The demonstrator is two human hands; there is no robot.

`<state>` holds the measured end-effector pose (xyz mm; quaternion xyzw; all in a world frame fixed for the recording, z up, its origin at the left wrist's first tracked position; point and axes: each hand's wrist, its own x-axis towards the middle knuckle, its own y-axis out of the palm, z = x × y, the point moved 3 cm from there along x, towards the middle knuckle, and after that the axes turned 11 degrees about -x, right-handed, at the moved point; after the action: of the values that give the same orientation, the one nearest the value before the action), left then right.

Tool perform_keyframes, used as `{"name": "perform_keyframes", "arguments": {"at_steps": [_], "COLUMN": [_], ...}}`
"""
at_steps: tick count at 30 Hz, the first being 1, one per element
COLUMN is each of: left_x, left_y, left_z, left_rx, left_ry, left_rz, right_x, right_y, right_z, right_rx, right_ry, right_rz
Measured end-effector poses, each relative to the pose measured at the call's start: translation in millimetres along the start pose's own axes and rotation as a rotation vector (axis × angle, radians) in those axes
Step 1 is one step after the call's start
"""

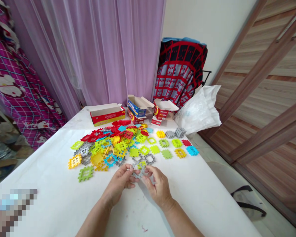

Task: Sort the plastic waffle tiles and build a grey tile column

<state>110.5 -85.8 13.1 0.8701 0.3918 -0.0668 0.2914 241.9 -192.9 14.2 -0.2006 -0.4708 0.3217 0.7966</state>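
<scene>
- Work in hand: both hands hold one grey work piece between them, low in the frame at centre; no other piece is in either hand.
- Left hand (119, 182): grasping, fingers curled round the left side of the grey waffle block (139, 173).
- Right hand (158, 188): grasping, thumb and fingers pinched on the block's right side.
- Grey waffle block: held just above the table (51, 200). Fingers hide part of it; whether it is one piece or two joined, cannot tell.
- Just beyond the hands: linked grey blocks (143, 159) lie close, so any forward move of the hands has little room.
- Upper centre: a loose heap of mixed plastic blocks (108, 141), red at the back, yellow and green in front.
- Right of the heap: a row of single blocks (174, 146) runs toward the right edge of the table.
- Far end of the table: open cartons (137, 107) stand beside a white plastic bag (197, 110).
- Open room: bare table lies left of the hands and below them. The right table edge (213, 187) is well apart from the hands; the near edge is out of frame.
</scene>
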Motion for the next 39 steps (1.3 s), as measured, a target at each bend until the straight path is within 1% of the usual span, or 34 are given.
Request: {"name": "perform_keyframes", "arguments": {"at_steps": [2,4,9,12,14,20,22,26,28,32,39], "left_x": [-0.5,-0.2,1.4,1.2,0.5,2.2,4.5,7.4,7.9,10.0,14.4], "left_y": [3.5,5.5,6.9,8.5,10.2,12.0,9.8,4.5,3.8,3.3,3.1], "left_z": [2.6,4.7,8.4,10.0,10.0,11.3,11.1,8.5,8.3,10.8,15.5], "left_rx": [0.012,0.056,0.25,0.289,0.284,0.282,0.26,0.204,0.197,0.193,0.184], "left_ry": [-0.011,-0.006,0.045,0.036,0.033,0.006,0.022,0.083,0.09,0.081,0.078], "left_rz": [0.021,0.04,0.085,0.103,0.108,0.142,0.102,-0.024,-0.028,0.004,0.0], "right_x": [0.7,1.3,-1.7,-3.1,-2.0,3.5,3.5,2.0,1.4,0.3,0.7], "right_y": [-0.1,1.3,8.0,9.2,8.4,1.4,-1.1,-2.9,-2.0,-0.1,-1.6], "right_z": [1.2,-0.5,-15.0,-22.0,-23.0,-16.6,-13.9,-7.5,-5.3,-4.7,0.2], "right_rx": [0.039,0.083,0.234,0.278,0.269,0.198,0.159,0.023,-0.047,-0.14,-0.197], "right_ry": [0.045,0.122,0.31,0.361,0.341,0.182,0.152,0.074,0.036,0.016,-0.025], "right_rz": [-0.007,-0.014,0.013,0.009,0.006,0.026,0.032,0.03,0.017,-0.017,-0.046]}}
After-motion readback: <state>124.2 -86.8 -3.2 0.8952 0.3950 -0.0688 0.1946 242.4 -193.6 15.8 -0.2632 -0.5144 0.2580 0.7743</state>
